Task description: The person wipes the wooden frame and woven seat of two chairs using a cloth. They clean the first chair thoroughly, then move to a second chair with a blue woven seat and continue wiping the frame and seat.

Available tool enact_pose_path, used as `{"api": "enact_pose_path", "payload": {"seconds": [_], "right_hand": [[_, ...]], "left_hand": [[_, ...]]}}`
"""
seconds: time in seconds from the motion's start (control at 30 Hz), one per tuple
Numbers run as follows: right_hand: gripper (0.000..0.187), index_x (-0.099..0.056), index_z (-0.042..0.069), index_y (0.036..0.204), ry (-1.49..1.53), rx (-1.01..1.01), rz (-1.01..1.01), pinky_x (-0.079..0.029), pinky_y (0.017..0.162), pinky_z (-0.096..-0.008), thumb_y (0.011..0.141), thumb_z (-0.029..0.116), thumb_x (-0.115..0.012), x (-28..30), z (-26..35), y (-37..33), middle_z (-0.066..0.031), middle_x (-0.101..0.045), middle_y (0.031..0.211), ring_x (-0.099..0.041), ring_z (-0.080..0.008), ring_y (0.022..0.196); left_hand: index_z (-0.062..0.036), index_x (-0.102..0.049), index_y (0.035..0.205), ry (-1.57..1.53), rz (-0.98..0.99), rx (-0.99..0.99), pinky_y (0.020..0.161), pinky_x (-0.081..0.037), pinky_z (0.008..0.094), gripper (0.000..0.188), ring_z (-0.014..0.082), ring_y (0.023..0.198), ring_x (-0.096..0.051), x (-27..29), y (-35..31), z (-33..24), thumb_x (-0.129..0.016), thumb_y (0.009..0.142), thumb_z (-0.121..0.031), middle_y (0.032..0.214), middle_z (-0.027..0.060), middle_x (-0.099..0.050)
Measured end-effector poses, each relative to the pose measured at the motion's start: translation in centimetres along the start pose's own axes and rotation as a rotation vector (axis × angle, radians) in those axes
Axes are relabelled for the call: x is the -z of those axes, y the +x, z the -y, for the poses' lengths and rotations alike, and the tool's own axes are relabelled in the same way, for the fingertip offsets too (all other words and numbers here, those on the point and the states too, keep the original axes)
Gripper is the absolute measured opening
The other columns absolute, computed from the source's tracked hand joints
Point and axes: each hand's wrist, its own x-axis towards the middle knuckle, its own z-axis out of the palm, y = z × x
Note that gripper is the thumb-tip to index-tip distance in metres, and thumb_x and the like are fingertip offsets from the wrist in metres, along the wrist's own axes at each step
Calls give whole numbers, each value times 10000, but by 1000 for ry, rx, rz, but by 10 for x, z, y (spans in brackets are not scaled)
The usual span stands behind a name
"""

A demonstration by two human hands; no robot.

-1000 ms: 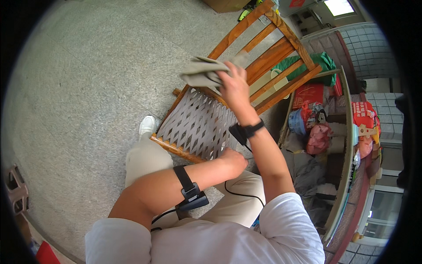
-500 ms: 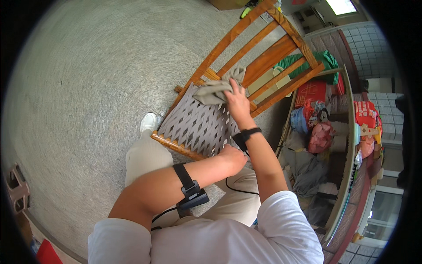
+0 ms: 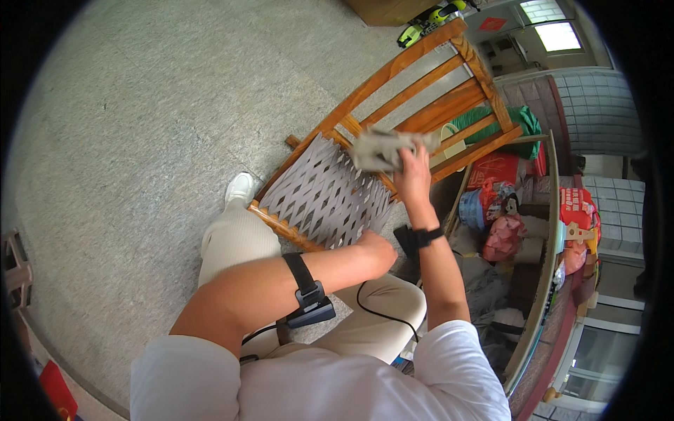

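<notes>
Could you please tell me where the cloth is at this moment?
In the head view, the cloth appears just right of the middle, in the right hand, over where the woven seat meets the wooden chair back.

brown box (image 3: 388, 10) | green bundle (image 3: 528, 130) | pink bag (image 3: 503, 238) | grey floor (image 3: 154, 126)

The cloth (image 3: 378, 149) is blurring and covering part of the chair (image 3: 326, 189). The left hand (image 3: 376, 254) is concealing its fingertips. The upper edge is cropping the box (image 3: 390, 10).
</notes>
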Motion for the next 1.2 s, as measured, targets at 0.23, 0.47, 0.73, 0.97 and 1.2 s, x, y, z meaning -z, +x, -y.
{"api": "enact_pose_path", "payload": {"seconds": [0.23, 0.47, 0.73, 0.97, 1.2], "right_hand": [[267, -673, 134, 1021, -202, 99, 52, -583, 702, -416, 780, 42, -604, -89, 83, 81, -123, -436, 1434, -599, -383, 1020], [282, -666, 164, 1052, 0, 178, 192, -566, 718, -394, 801, 83, -565, -129, 79, 19, -78, -490, 1400, -678, -334, 809], [459, -632, 172, 1124, -1, -252, 344, -543, 740, -453, 681, 57, -606, -80, -11, -74, -144, -500, 1351, -654, -368, 908], [366, -677, 93, 1090, 96, -689, 521, -511, 844, -468, 729, 122, -627, -31, -68, -116, -238, -628, 1050, -611, -429, 974], [571, -609, 105, 1195, 478, -169, 299, -505, 890, -400, 640, -12, -668, 27, 37, -84, -162, -570, 1201, -574, -363, 1087]], "left_hand": [[-87, -618, 1189, 2, 197, 22, 859, -469, 496, 354, 328, 1008, -646, -10, 12, 6, -563, 843, -143, 1148, 119, -662], [-113, -621, 1214, -58, 376, 72, 923, -444, 499, 381, 294, 1136, -593, -15, 10, -4, -625, 845, -205, 1298, 107, -591], [-98, -587, 1194, -31, 178, 66, 884, -463, 470, 379, 305, 1081, -607, -8, 7, 0, -639, 842, -230, 1133, 136, -629], [-107, -586, 1209, 75, 172, -11, 824, -463, 461, 377, 274, 1007, -645, -14, 4, -10, -620, 850, -220, 1105, 102, -655], [-65, -658, 1070, 102, 387, -306, 716, -507, 431, 278, 290, 900, -684, -47, -28, -50, -630, 802, -134, 959, 99, -717]]}}
